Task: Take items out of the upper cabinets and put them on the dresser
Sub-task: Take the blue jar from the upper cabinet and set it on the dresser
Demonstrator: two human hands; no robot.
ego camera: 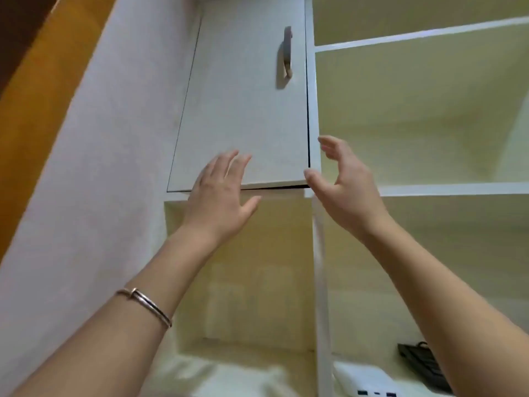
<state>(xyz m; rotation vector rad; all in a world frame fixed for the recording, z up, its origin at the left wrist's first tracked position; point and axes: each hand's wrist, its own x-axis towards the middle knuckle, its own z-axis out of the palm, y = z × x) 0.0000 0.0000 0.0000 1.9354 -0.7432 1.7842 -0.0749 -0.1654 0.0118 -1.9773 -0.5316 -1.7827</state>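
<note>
A white upper cabinet door (246,110) with a metal handle (286,54) fills the upper middle, seen from below; it looks closed or nearly so. My left hand (220,196) is raised flat with fingers spread over the door's lower edge. My right hand (340,187) is open at the door's lower right corner, thumb near the corner, fingers curled by the vertical frame (313,110). Neither hand holds anything. The cabinet's inside is hidden.
Cream open shelves (429,110) lie to the right of the door and a niche (246,282) below it. A white box (366,379) and a black object (420,362) rest on a low shelf at the lower right. A white side panel (100,167) rises at left.
</note>
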